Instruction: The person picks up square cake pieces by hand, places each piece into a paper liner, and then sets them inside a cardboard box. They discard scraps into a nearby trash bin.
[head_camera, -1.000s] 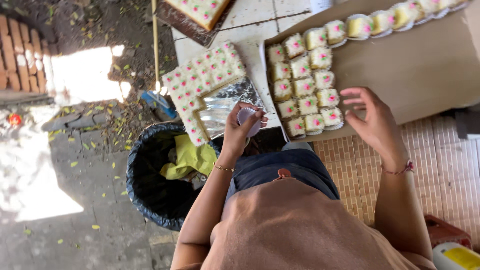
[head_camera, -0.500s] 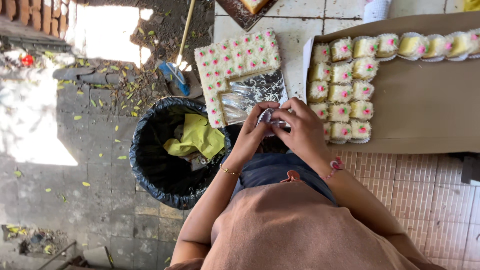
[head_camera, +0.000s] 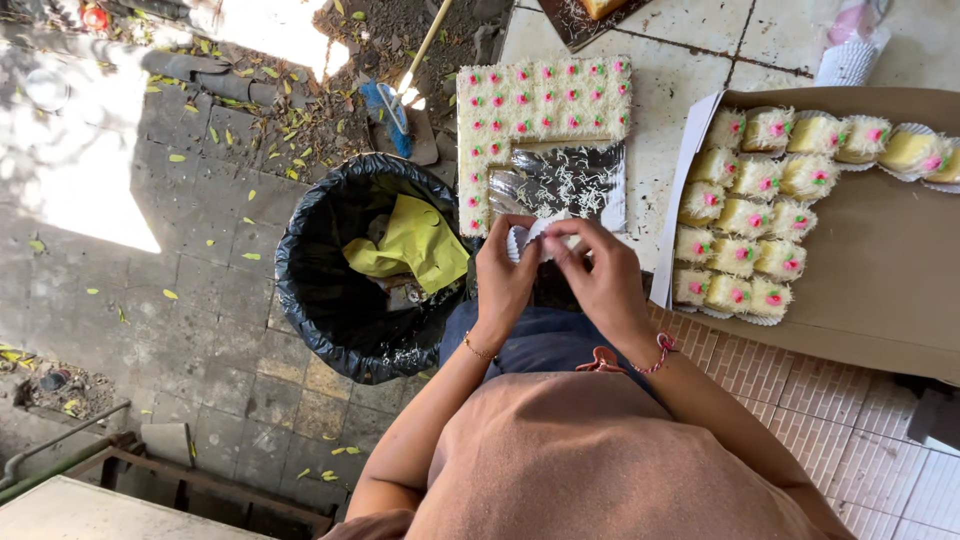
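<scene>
Both hands meet just above the near edge of the tabletop (head_camera: 690, 140), in front of the person's body, working a small stack of white pleated paper cups (head_camera: 535, 238). The left hand (head_camera: 503, 272) pinches the stack from its left side with fingers curled closed around it, while the right hand (head_camera: 597, 275) has its fingertips closed on the top edge, apparently peeling one cup free from the rest. These cups look very light, thin and floppy; they likely crush or tear under a firm squeeze and cling to each other, so a gentle pinch at the fluted rim seems the best hold. Just beyond the hands lies the foil-lined cake board (head_camera: 570, 180), partly bare and scattered with shreds, with the remaining sheet cake (head_camera: 520, 105), topped with grated white shreds and pink rosettes, forming an L along its far and left sides. The cake looks soft and crumbly, best lifted from below. To the right, an open cardboard box (head_camera: 880, 270) holds rows of cut cake pieces (head_camera: 745, 215) already in cups. Left of the person stands a black-lined rubbish bin (head_camera: 365, 265) on the paved floor.
</scene>
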